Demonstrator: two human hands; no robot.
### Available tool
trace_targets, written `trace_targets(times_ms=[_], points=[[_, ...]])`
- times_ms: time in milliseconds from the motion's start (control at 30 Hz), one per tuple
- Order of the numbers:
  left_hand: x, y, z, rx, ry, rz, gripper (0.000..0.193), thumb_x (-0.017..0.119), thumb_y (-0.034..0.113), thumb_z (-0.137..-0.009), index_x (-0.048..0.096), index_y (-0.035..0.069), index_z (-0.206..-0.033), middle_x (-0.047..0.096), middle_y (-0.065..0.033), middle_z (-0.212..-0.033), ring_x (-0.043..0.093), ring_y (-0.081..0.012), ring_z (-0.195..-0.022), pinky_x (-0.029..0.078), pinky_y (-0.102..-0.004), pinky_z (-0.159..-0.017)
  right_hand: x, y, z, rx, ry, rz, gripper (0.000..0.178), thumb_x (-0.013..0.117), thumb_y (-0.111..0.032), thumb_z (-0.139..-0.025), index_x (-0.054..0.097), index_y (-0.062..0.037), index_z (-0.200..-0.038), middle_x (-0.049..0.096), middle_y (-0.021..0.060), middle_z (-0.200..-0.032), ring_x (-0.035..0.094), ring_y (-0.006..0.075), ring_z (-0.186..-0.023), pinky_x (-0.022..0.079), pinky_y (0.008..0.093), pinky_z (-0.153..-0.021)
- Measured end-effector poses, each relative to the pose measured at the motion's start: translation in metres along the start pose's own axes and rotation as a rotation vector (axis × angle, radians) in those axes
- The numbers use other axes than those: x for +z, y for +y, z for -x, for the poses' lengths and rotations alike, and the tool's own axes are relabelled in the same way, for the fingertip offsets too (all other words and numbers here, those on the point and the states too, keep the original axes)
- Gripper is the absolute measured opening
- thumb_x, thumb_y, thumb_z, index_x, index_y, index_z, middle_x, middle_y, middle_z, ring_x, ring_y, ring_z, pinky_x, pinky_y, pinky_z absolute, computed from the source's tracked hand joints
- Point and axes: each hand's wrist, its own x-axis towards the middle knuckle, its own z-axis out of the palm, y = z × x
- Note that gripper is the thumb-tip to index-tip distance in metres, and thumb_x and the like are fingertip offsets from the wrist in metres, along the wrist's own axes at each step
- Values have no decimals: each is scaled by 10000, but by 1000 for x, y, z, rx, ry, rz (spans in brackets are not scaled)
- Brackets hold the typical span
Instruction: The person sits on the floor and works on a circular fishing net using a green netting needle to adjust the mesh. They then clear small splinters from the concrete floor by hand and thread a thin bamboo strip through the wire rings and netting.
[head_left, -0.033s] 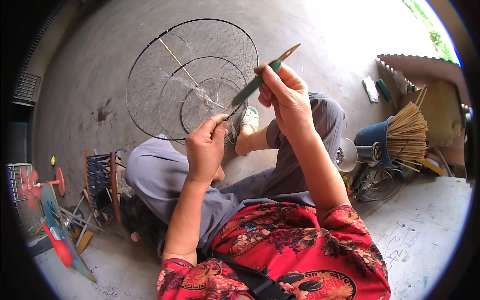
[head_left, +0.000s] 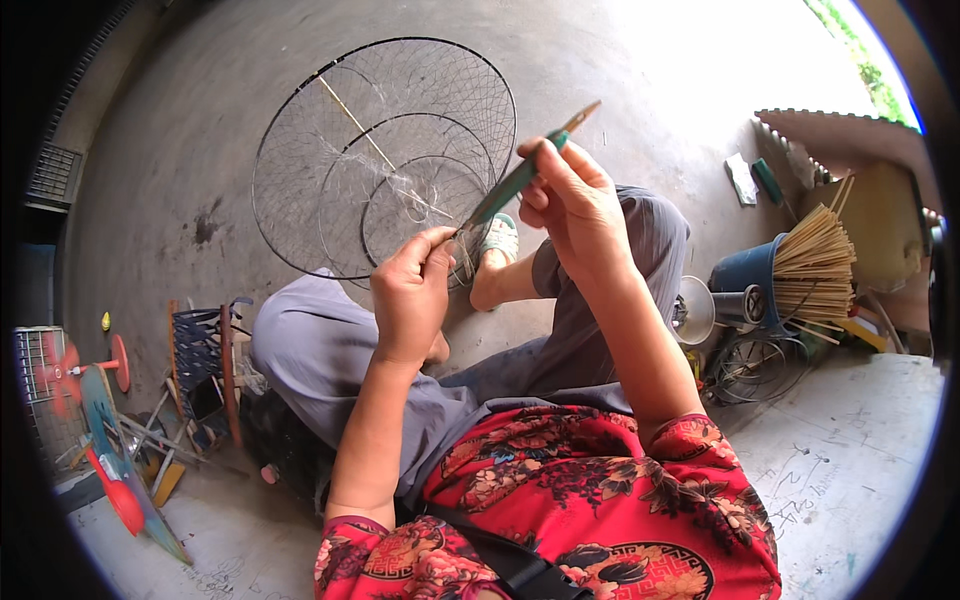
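Observation:
A round mesh net cage point(head_left: 300, 205) with black hoops stands in front of me, its rim reaching down to my left hand. My left hand point(head_left: 412, 290) is closed, thumb and forefinger pinching the hoop's near right edge. Between the fingers of my right hand point(head_left: 575, 205) is a netting needle point(head_left: 515, 188) wound with dark green twine. Its pointed brown tip slants up and away to the right, while the lower end comes close to my left fingertips. Whether that end touches the hoop I cannot tell. A pale thin stick point(head_left: 358, 125) crosses the net, with loose whitish thread point(head_left: 405, 185) near it.
To the right, a blue bucket point(head_left: 745, 270) holds many thin wooden sticks point(head_left: 815, 265), with coiled wire point(head_left: 750, 365) below it. A folding chair point(head_left: 200, 345) and a red-and-green toy with a propeller point(head_left: 115, 450) are at the left. My sandalled foot point(head_left: 500, 240) rests beside the net.
My right hand has shifted slightly down and right. The netting needle has tilted a little, its tip lower. My left hand and the net have barely moved.

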Motion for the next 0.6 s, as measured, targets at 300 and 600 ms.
trace_targets(times_ms=[300,600], points=[[5,-5,2,29,28,-33,139,764,14,-1070,814,-2,-1199,823,-48,-934,755,-85,-830,602,-273,-737,-18,63,96,-315,-140,1721,163,750,-172,-1040,631,-69,-1084,708,208,-1107,774,375,-800,627,466,-683],[2,-6,7,122,-9,-33,175,725,99,-1065,790,41,-1216,791,-153,-892,788,-253,-788,608,-377,-741,25,53,61,-677,-436,1376,386,680,-53,-922,647,-32,-1306,636,186,-1244,648,409,-1191,546,477,-1038]])
